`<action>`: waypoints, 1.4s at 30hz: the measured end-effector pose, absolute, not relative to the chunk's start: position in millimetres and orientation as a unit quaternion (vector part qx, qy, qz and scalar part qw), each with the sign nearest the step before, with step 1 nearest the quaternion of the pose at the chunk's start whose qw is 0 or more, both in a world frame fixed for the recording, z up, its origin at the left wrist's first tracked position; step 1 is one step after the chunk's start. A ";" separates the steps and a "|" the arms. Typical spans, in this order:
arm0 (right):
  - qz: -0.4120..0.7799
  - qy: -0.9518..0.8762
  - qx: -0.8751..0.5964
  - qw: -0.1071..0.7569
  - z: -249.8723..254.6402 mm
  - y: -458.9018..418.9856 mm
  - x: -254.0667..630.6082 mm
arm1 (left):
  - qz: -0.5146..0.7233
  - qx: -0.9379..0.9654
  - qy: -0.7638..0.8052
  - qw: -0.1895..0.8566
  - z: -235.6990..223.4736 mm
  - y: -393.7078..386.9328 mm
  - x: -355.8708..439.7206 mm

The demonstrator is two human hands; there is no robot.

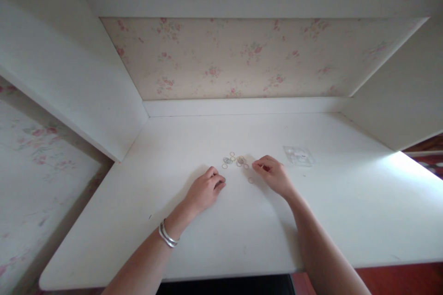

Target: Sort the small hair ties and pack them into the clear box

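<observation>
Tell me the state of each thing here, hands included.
Rings: scattered, some overlapping, others separate.
Packet: lying on the desk; open or sealed, unclear.
Left hand: fingers curled, grip unclear.
Right hand: fingers curled, grip unclear.
Bracelet: worn on left wrist.

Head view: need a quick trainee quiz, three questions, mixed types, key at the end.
1. Multiple choice: the silver-coloured bracelet is worn on which side? A) the person's right B) the person's left C) both
2. True or false: the clear packet lies nearer the left hand than the right hand.
3. Fill in: the small rings lie on a white ____.

Key: 1. B. 2. False; it is nearer the right hand. 3. Desktop.
</observation>
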State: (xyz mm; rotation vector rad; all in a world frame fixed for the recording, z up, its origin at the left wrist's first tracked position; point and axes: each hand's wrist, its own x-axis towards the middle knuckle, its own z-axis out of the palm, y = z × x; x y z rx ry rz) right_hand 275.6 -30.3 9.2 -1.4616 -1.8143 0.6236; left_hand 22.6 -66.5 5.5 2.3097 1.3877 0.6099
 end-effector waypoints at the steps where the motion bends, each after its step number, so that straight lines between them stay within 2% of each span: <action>1: 0.245 -0.723 -0.551 0.338 10.8 -31.7 277.6 | 0.216 0.822 0.492 0.187 5.7 -66.4 22.8; 7: 0.273 -0.789 -0.500 0.230 12.1 -36.1 282.3 | 0.199 0.824 0.503 0.170 5.3 -67.6 23.6; 11: 0.253 -0.801 -0.505 0.200 9.9 -36.1 278.3 | 0.187 0.827 0.505 0.163 2.8 -67.3 23.6; 22: 0.197 -0.795 -0.524 0.234 7.2 -36.6 273.7 | 0.153 0.832 0.514 0.144 1.4 -68.2 24.9; 31: 0.107 -0.767 -0.578 0.258 0.4 -35.2 268.9 | 0.152 0.815 0.543 0.133 4.4 -69.6 24.0; 38: 0.085 -0.746 -0.616 0.237 -5.0 -39.9 247.1 | 0.180 0.799 0.551 0.161 5.9 -68.8 21.4; 42: 0.068 -0.745 -0.627 0.218 -6.7 -40.4 240.2 | 0.222 0.788 0.531 0.217 6.8 -65.5 18.8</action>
